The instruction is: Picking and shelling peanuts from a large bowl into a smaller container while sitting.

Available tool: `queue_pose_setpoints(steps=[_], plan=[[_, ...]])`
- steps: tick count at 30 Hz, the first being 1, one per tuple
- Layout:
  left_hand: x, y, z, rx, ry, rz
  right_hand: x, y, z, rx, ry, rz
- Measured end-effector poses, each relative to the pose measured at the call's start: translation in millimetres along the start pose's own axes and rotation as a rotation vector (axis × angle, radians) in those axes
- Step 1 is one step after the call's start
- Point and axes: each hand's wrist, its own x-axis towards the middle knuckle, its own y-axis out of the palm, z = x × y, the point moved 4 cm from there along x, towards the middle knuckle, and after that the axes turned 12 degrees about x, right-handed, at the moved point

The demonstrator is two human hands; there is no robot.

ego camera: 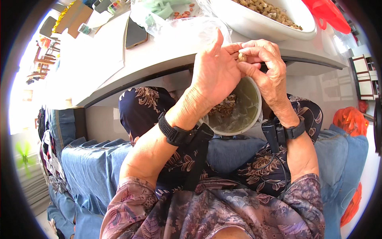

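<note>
My right hand (267,67) pinches a peanut in its shell (242,57) between thumb and fingers, above the table's front edge. My left hand (219,67) is turned palm up beside it, thumb spread away. Its fingers reach under and behind the peanut, and their tips are partly hidden by my right hand. Below both hands a round plastic bin (243,130) with a clear liner stands between my knees. Broken peanut shells (225,107) lie in it, partly covered by my left wrist.
On the white table (167,47), a large white basin (268,33) holds peanuts in their shells. Reddish peanut kernels (182,14) lie with a clear plastic bag (191,27). A dark phone (135,33) rests further left. Red plastic (328,15) hangs beyond the basin.
</note>
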Motion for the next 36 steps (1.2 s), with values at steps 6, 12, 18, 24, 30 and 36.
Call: queue_pose_setpoints(steps=[6, 12, 18, 24, 30, 36], plan=[[0, -3, -1, 0.041, -0.029, 0.092, -6, -1, -11, 0.313, 0.214, -0.039], [-3, -12, -7, 0.402, 0.137, -0.046, -5, -1, -18, 0.57, 0.459, -0.091], [-5, -15, -7, 0.529, 0.151, -0.157, -6, -3, -17, 0.623, 0.502, -0.131], [-4, -15, -9, 0.57, 0.15, -0.151, -6, -5, -20, 0.551, 0.493, -0.111], [-4, -16, -14, 0.649, 0.16, -0.153, -5, -6, -16, 0.511, 0.517, -0.061], [-4, -15, -16, 0.716, 0.215, -0.173, -4, -7, -20, 0.578, 0.484, -0.108]])
